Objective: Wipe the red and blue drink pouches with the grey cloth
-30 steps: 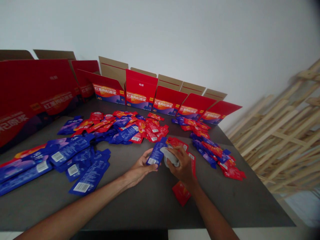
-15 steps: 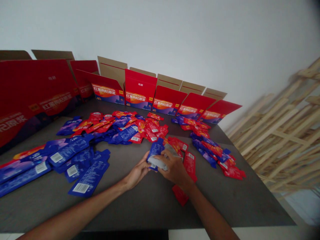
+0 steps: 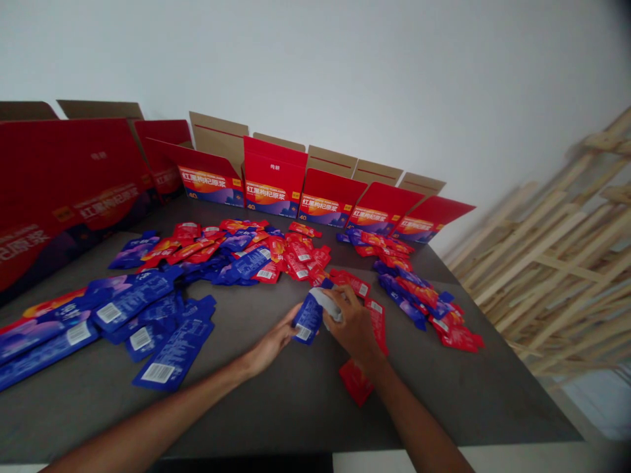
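Over the middle of the table, my left hand (image 3: 275,339) grips a blue pouch (image 3: 307,319) by its left edge, barcode side facing me. My right hand (image 3: 353,323) is closed on a whitish cloth (image 3: 326,302), which lies against the upper part of that pouch. Whether those fingers also touch the pouch is hidden. Right beside and beneath the right hand lie several red pouches (image 3: 376,318). One red pouch (image 3: 355,382) is partly covered by the right forearm.
A heap of mixed red and blue pouches (image 3: 246,263) lies behind the hands. Larger-looking blue pouches (image 3: 175,351) spread at left, and another row (image 3: 419,295) at right. Open red cartons (image 3: 276,177) line the back; a big carton (image 3: 64,197) stands left. Wooden slats (image 3: 552,263) lean beyond the table's right edge.
The cloth in my right hand has moved from the pouch's lower part up toward its top, baring the barcode end. My left hand keeps its hold, and the pouch is tilted a little differently.
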A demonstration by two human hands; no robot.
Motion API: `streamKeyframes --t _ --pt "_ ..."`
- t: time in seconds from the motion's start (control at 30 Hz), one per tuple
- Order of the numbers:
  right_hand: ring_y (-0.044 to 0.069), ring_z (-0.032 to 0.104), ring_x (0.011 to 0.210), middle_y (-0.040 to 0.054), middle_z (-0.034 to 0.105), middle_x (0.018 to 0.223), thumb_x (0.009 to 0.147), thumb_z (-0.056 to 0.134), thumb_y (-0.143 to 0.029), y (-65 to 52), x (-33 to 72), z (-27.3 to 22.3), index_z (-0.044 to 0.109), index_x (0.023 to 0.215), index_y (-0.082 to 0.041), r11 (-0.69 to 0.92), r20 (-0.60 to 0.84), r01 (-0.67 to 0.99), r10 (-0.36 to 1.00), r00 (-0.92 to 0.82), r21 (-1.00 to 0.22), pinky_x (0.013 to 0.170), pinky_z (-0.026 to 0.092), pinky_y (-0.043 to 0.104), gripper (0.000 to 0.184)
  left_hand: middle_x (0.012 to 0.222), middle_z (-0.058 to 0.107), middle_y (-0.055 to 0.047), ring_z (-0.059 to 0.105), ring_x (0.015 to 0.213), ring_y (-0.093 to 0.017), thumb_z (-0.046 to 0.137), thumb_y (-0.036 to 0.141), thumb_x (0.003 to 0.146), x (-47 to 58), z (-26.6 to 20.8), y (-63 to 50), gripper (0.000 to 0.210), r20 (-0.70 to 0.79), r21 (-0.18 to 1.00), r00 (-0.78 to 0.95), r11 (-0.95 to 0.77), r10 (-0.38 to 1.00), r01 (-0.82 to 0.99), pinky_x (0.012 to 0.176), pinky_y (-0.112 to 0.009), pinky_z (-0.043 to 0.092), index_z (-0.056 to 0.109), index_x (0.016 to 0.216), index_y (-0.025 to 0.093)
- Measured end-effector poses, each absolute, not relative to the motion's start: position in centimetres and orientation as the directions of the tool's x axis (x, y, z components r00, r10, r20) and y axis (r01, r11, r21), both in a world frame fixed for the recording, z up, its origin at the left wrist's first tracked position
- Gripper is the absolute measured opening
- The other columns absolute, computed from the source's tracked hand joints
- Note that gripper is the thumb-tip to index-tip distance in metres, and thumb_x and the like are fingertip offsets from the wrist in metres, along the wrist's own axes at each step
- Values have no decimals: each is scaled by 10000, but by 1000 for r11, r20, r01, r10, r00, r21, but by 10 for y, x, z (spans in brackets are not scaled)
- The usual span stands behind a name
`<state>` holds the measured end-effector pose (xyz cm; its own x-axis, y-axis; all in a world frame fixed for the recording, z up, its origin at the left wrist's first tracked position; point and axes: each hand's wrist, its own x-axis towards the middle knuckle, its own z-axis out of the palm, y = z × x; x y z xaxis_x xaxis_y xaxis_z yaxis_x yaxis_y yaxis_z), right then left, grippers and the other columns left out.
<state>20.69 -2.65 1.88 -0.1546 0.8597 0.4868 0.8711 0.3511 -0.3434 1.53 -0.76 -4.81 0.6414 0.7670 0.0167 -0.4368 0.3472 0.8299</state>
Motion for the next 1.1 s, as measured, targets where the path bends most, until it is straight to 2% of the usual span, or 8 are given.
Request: streamKeyframes --t 0.13,0.27,0.4,0.53,0.67,0.8,0.9,1.1 --pt "220 627 972 80 597 1136 806 659 -150 -28 202 16 626 1216 -266 420 442 849 859 -258 -319 743 564 317 427 1276 613 -64 553 1115 -232 546 170 779 15 -43 -10 605 2 805 586 347 810 -482 962 -334 382 504 1380 214" --pt "197 636 928 60 600 1148 777 699 -190 -32 197 12 631 1215 -274 526 342 797 837 -426 -296 744 555 297 451 1186 656 -69 573 1030 -228 555 281 852 14 -30 -12 574 -62 764 511 370 857 -528 877 -324 417 467 1414 206" --pt "184 638 923 48 588 1188 762 725 -236 -35 195 12 626 1222 -287 602 263 750 797 -544 -274 739 547 277 473 1309 617 -53 538 1169 -241 530 403 917 12 -21 -11 546 -98 752 448 361 889 -552 966 -336 390 449 1435 251" --pt "189 638 915 44 600 1162 776 715 -216 -35 196 13 627 1220 -292 566 309 778 818 -486 -273 735 555 288 459 1392 569 -46 475 1277 -241 516 446 931 13 -21 -12 505 -35 791 480 318 877 -523 1066 -347 326 505 1401 263" --pt "216 629 972 74 600 1142 812 667 -178 -31 200 16 628 1215 -267 432 433 846 858 -278 -312 764 561 312 414 1468 498 -50 424 1342 -258 503 474 933 13 -27 -13 498 -22 832 540 316 841 -457 1109 -385 298 519 1394 284" --pt "209 630 970 78 589 1145 841 627 -154 -28 205 20 621 1219 -264 350 484 860 864 -142 -372 759 560 306 394 1519 432 -60 449 1326 -276 518 469 927 12 -34 -14 526 -51 852 602 349 797 -390 1111 -425 305 476 1425 305" --pt "215 623 989 81 588 1143 831 636 -157 -28 206 19 623 1219 -258 380 470 851 863 -185 -363 772 557 312 401 1522 425 -49 427 1340 -262 513 457 933 12 -38 -15 529 -52 853 590 343 806 -394 1115 -402 293 452 1440 315" --pt "203 627 940 58 592 1171 779 703 -220 -33 198 13 623 1220 -284 556 315 774 825 -470 -303 770 541 309 453 1415 532 -68 487 1251 -271 479 470 942 14 -28 -13 575 -46 826 507 319 860 -466 1050 -404 347 385 1474 274"
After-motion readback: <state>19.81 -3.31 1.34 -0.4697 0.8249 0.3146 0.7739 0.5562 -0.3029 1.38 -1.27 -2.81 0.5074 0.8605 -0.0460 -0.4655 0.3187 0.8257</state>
